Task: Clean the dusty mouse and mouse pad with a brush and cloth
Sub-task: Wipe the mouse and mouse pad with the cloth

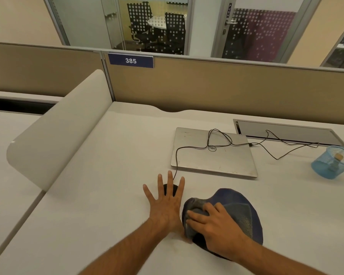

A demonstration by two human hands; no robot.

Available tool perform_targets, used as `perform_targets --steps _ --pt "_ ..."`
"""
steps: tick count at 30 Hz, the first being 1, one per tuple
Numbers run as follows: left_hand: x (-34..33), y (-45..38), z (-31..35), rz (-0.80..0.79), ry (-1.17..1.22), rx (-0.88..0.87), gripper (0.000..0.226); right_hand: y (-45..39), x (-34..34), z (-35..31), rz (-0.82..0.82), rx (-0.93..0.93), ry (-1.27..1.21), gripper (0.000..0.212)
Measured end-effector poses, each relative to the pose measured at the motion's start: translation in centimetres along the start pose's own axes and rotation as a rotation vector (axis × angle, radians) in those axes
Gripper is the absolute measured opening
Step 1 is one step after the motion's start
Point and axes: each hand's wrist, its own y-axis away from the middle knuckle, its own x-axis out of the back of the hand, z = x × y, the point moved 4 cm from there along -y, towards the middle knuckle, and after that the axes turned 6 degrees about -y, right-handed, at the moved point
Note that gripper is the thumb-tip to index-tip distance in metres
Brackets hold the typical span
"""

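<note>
A dark blue mouse pad [252, 201] lies on the white desk near the front. A grey cloth [240, 213] is spread over it, and my right hand [213, 227] presses down on the cloth's left part with fingers spread and slightly bent. Just left of the pad, my left hand [165, 203] lies flat with straight, splayed fingers over a black wired mouse [174, 190], which is mostly hidden beneath it. No brush is clearly visible on the desk.
A closed silver laptop [213, 157] lies behind the hands, with the mouse cable [187, 148] looping over it. A blue mesh cup [334, 163] stands at the right edge. A cable tray [286, 133] sits behind, a curved divider [58, 135] at left.
</note>
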Motion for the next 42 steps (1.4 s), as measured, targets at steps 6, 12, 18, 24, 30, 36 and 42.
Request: perform_targets --steps 6,12,18,24,30,36,42 --pt "0.1 -0.1 0.1 -0.021 -0.019 -0.018 0.17 -3.6 1.8 2.9 0.086 -0.208 -0.073 0.051" --pt "0.2 -0.1 0.0 -0.028 -0.033 0.007 0.161 0.1 -0.2 -0.1 -0.05 -0.013 -0.039 0.06" --pt "0.4 -0.2 0.6 -0.03 -0.083 -0.021 0.167 -1.2 0.4 0.6 -0.004 -0.147 -0.044 0.055" --pt "0.7 -0.4 0.7 -0.062 -0.108 -0.024 0.169 -2.4 1.3 2.4 0.095 -0.247 -0.134 0.051" --pt "0.6 -0.6 0.9 -0.062 -0.12 -0.011 0.153 1.9 -1.2 -0.9 0.008 -0.03 -0.046 0.062" --pt "0.8 -0.8 1.4 -0.12 -0.177 -0.048 0.16 -1.1 1.3 2.2 0.04 -0.244 -0.023 0.06" --pt "0.9 -1.0 1.3 -0.126 -0.164 -0.03 0.15 0.5 -0.1 1.3 0.067 -0.136 0.001 0.061"
